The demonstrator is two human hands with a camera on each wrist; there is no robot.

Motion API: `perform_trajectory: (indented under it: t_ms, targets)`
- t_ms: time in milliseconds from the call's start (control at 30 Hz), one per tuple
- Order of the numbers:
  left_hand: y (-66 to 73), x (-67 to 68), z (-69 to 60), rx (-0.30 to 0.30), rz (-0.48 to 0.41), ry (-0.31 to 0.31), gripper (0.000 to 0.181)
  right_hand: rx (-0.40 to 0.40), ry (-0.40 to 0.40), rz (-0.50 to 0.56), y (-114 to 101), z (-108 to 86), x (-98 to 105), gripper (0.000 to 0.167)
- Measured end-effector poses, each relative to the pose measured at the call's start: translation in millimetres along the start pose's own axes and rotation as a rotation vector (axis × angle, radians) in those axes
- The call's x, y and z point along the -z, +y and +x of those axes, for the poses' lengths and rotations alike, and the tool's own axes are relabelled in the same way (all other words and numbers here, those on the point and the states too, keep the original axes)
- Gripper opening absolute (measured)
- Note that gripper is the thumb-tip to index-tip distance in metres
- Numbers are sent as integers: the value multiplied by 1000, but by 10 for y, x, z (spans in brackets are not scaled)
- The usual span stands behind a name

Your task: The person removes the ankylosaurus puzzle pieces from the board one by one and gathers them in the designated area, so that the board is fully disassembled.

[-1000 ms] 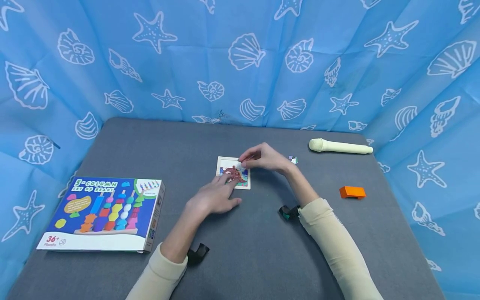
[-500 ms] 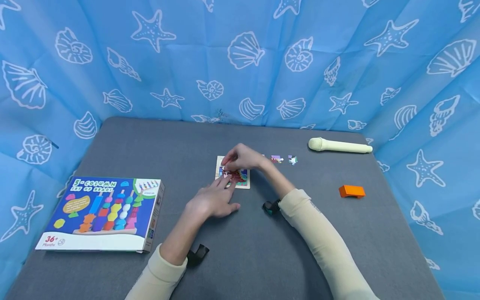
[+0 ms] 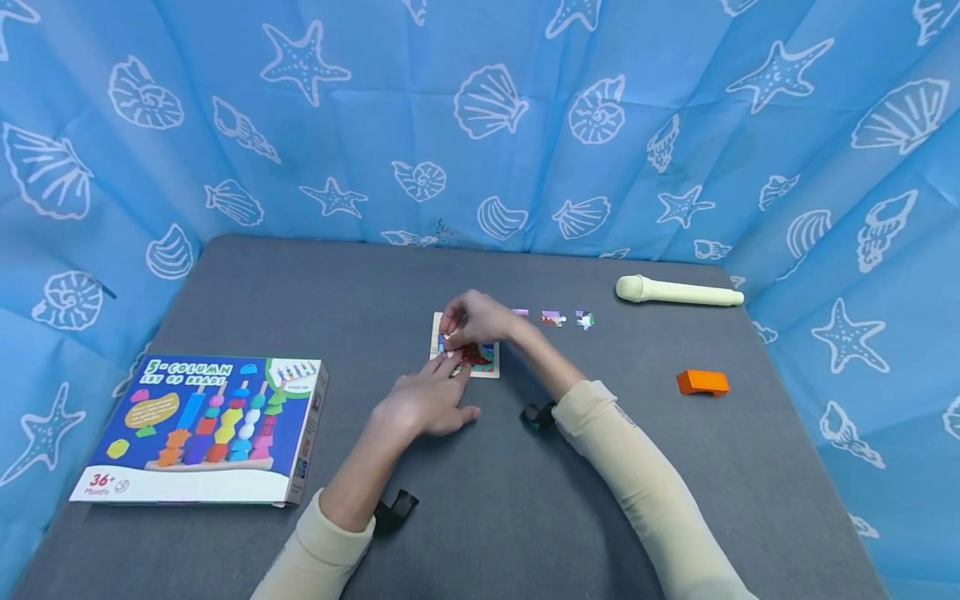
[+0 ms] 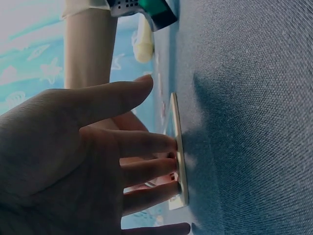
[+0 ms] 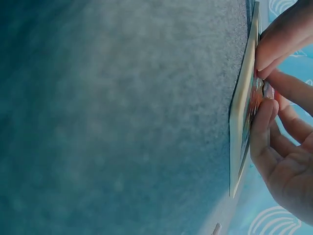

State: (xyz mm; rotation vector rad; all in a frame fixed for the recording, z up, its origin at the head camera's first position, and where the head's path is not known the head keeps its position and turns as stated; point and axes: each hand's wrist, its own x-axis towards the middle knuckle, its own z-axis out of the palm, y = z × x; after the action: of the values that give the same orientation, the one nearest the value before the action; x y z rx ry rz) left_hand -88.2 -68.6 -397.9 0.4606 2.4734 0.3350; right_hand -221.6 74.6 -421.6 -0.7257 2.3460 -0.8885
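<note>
A small wooden jigsaw puzzle [image 3: 486, 374] with a red animal picture lies flat in a pale frame mid-table. My left hand [image 3: 423, 404] reaches in from the lower left. Its fingers are extended, and their tips rest on the puzzle, seen edge-on in the left wrist view. Over the puzzle's upper left part, my right hand [image 3: 483, 318] pinches a small puzzle piece [image 5: 268, 91] between thumb and fingers, at or just above the picture. Those fingers hide much of the piece. Loose puzzle pieces [image 3: 552, 319] lie in a row to the right, one partly behind the right hand.
A boxed bead set [image 3: 198, 429] lies at the left. Toward the back right is a cream microphone-shaped object [image 3: 678, 292], with an orange arched block [image 3: 702, 382] nearer. A blue shell-patterned curtain [image 3: 491, 167] borders the grey table [image 3: 480, 517].
My right hand has moved left from the puzzle's right edge to its upper left part, uncovering loose pieces behind it. The left hand has stayed nearly still on the puzzle.
</note>
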Motion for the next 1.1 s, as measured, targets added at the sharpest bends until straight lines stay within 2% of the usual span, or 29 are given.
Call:
perform_trajectory:
  t_ms: [167,367,667,1100]
  targets:
    - [2,-7,7,3,4,3,75,66,5,69,41,-46,1,10]
    - [-5,-6,9,-3,2,13,75,121,6,141,90,-108,24,14]
    - [-6,-10,18,4,14,15,77,85,22,193,168,-344,185,21]
    - [14,-16,24,21,18,18,76,7,18,201,508,-815,519,29]
